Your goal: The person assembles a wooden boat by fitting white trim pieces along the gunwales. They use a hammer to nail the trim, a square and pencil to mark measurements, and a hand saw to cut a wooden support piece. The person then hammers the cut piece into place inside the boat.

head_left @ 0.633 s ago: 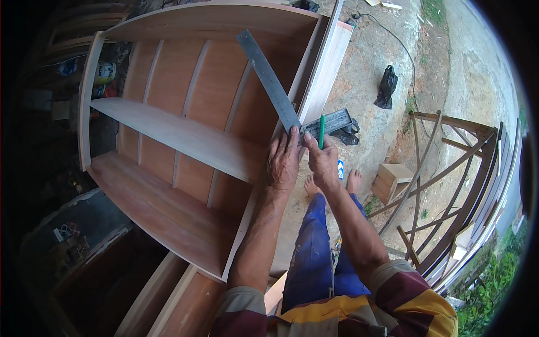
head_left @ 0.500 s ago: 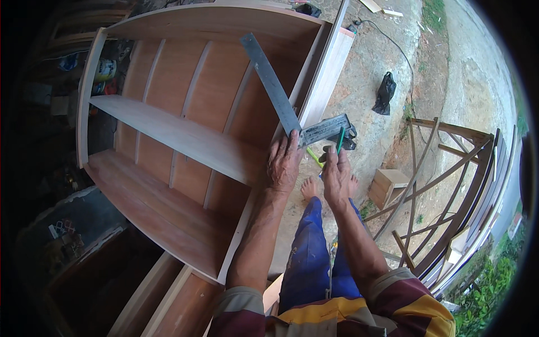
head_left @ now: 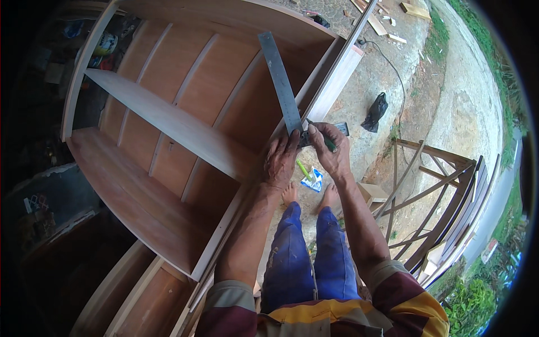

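Head; right hand grips pencil

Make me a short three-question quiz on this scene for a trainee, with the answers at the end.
1. Multiple choice: What is the right hand holding?
(a) a claw hammer
(b) a slim green pencil
(c) a roll of tape

2. True or false: The crumpled black plastic bag lies on the ground.

3. Short answer: At which end of the long, flat grey metal blade are the left hand's fingertips?

Key:
1. b
2. True
3. The end nearer the person
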Motion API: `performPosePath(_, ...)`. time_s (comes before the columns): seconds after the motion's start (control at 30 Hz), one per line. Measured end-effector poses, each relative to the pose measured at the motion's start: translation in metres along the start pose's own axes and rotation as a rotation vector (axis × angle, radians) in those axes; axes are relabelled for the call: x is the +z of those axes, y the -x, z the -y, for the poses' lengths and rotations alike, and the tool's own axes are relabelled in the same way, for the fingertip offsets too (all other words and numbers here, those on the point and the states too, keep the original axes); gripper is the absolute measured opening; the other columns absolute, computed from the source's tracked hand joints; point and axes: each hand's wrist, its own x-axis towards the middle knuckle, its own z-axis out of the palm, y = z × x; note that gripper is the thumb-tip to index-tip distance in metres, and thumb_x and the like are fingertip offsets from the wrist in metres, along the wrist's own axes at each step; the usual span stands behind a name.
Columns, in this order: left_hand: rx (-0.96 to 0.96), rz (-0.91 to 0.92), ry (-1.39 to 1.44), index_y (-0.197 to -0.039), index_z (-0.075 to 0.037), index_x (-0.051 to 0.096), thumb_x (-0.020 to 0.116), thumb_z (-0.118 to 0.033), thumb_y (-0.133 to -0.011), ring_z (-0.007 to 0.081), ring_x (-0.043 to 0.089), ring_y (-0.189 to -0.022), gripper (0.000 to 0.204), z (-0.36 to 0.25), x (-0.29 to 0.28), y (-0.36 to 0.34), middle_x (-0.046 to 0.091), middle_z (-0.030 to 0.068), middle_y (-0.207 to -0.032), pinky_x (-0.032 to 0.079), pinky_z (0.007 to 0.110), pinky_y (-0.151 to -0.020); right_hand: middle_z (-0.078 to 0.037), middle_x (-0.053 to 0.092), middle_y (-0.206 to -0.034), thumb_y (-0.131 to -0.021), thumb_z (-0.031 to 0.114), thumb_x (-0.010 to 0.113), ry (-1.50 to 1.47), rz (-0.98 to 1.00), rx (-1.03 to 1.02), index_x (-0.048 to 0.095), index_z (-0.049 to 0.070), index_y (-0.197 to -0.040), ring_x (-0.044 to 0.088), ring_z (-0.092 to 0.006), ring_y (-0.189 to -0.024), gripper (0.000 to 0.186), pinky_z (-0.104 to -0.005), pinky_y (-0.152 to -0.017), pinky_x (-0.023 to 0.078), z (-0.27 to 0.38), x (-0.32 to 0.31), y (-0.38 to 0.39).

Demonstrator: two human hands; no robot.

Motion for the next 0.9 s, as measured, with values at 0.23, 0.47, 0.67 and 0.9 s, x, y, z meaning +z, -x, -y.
performPosePath(0.23,-0.013,0.033,0.009,-0.135,-0.005,0.056,0.072,-0.015,-0.085,0.0370,0.059,-0.105,0.054,-0.003,-0.004,-0.003,0.063,0.0167,-0.119,0.049,0.045,-0.090,-0.018,0.069,-0.088,-0.090,0.009,0.065,0.202,0.129,-0.141,0.066,0.003,-0.100,0.070,-0.0360,-0.078,0.012,-0.0407,-0.068,0.055,0.007,-0.010,-0.003)
performPosePath(0.47,-0.031,0.054,0.003,-0.134,-0.004,0.057,0.072,-0.016,-0.085,0.0366,0.059,-0.106,0.053,-0.004,-0.006,-0.003,0.064,0.0173,-0.119,0.050,0.045,-0.090,-0.015,0.068,-0.089,-0.085,0.006,0.066,0.310,0.212,-0.230,0.066,0.005,-0.100,0.069,-0.0351,-0.084,0.015,-0.0415,-0.071,0.054,0.013,-0.015,-0.008)
performPosePath(0.67,0.007,0.044,-0.038,-0.138,-0.005,0.054,0.072,-0.014,-0.084,0.0370,0.059,-0.107,0.058,-0.003,-0.006,-0.003,0.063,0.0182,-0.120,0.050,0.044,-0.091,-0.016,0.068,-0.086,-0.084,0.004,0.063,0.265,0.299,-0.201,0.066,0.004,-0.095,0.068,-0.0346,-0.081,0.012,-0.0405,-0.070,0.053,0.017,-0.024,-0.004)
performPosePath(0.9,-0.031,0.089,-0.018,-0.145,-0.012,0.047,0.068,-0.014,-0.089,0.0412,0.057,-0.109,0.060,0.000,-0.004,0.001,0.060,0.0182,-0.125,0.050,0.047,-0.091,-0.014,0.070,-0.078,-0.082,0.012,0.066,0.323,0.525,-0.231,0.072,0.004,-0.089,0.068,-0.0310,-0.072,0.013,-0.0377,-0.069,0.054,0.031,-0.034,-0.060)
